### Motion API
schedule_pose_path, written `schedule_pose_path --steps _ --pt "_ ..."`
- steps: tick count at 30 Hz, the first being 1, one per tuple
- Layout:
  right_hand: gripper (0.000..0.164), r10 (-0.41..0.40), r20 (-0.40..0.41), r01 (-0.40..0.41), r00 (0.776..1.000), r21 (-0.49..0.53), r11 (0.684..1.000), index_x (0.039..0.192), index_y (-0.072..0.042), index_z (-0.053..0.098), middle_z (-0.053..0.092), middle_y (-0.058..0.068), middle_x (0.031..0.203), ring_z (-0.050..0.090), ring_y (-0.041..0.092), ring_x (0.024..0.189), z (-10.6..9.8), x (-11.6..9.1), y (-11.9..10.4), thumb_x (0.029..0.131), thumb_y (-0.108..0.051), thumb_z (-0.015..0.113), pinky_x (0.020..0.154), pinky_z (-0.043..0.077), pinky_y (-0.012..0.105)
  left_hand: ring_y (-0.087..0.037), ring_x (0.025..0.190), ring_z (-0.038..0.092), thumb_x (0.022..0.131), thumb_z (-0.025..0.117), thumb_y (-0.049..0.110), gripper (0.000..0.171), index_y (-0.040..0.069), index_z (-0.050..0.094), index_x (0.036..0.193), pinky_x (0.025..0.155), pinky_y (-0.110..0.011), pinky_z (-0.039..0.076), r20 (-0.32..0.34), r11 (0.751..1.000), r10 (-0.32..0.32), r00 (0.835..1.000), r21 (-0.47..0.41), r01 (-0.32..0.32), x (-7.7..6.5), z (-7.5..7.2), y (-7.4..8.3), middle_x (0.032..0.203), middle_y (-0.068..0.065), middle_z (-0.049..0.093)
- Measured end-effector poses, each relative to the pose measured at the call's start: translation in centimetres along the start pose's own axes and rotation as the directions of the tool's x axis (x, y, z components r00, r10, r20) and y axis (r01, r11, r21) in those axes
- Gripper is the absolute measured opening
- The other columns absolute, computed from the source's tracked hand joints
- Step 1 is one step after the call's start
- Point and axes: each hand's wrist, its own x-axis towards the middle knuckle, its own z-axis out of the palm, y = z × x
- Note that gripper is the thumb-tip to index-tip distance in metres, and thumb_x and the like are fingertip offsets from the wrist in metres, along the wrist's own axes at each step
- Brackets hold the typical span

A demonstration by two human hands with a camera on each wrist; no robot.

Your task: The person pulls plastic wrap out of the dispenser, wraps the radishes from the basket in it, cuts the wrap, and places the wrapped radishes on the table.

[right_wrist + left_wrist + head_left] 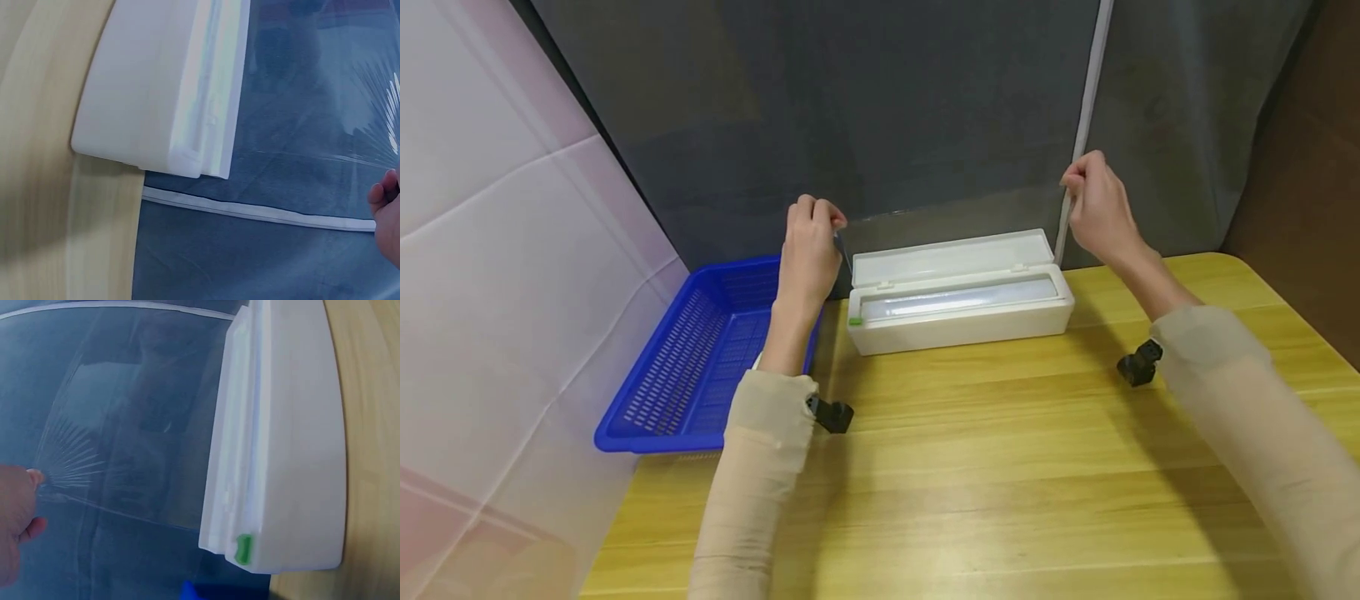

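Clear film [128,434] stretches between our left grip [808,250] and our right grip [1099,207]. Left of and below the left grip we have a blue basket [666,367]. That left grip pinches one upper corner of the film. Between and below both grips, our white box [962,327], lid [951,260] raised, sits on the tabletop [1000,467]. Farthest right, our right grip pinches the film's other upper corner.

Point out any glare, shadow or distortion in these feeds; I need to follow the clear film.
Left wrist: the clear film shows pale creases near the left hand, and the white dispenser box has a bowed edge; right wrist: bright white glints by the right hand; head: shadows and pale sheen on the wood-grain table, film barely visible.
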Motion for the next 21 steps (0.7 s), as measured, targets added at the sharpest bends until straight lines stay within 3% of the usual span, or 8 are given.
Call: schedule_pose_path --steps 5,15,21 --pt "0.014 -0.016 -0.045 0.016 0.999 -0.008 1.000 0.111 0.003 0.045 0.047 0.019 0.101 0.044 0.032 0.092 -0.4 0.6 -0.6 0.108 -0.007 0.037 0.085 0.039 0.039 -0.040 0.101 0.051 0.098 0.053 -0.010 0.009 -0.007 0.062 0.099 0.087 -0.045 0.051 -0.022 1.000 0.012 1.000 -0.005 -0.012 0.5 -0.7 0.2 0.102 -0.023 0.053" --pt "0.009 -0.016 -0.093 0.017 0.996 0.010 1.000 0.103 -0.015 0.044 0.045 0.010 0.097 0.041 0.019 0.086 -1.1 1.2 -1.7 0.108 -0.009 0.040 0.080 0.037 0.028 -0.039 0.103 0.049 0.100 0.051 -0.008 0.011 -0.008 0.062 0.100 0.087 -0.042 0.050 -0.044 1.000 0.020 0.999 -0.002 -0.020 1.3 -1.9 0.6 0.104 -0.023 0.052" --pt "0.007 -0.024 -0.118 0.025 0.993 0.001 1.000 0.105 -0.010 0.046 0.043 0.002 0.095 0.040 0.013 0.085 -1.6 1.6 -2.4 0.108 -0.010 0.040 0.078 0.037 0.023 -0.039 0.103 0.049 0.101 0.052 -0.006 0.009 -0.008 0.061 0.100 0.089 -0.042 0.050 -0.080 0.999 0.034 0.996 -0.006 -0.034 1.6 -2.6 0.8 0.105 -0.024 0.052"
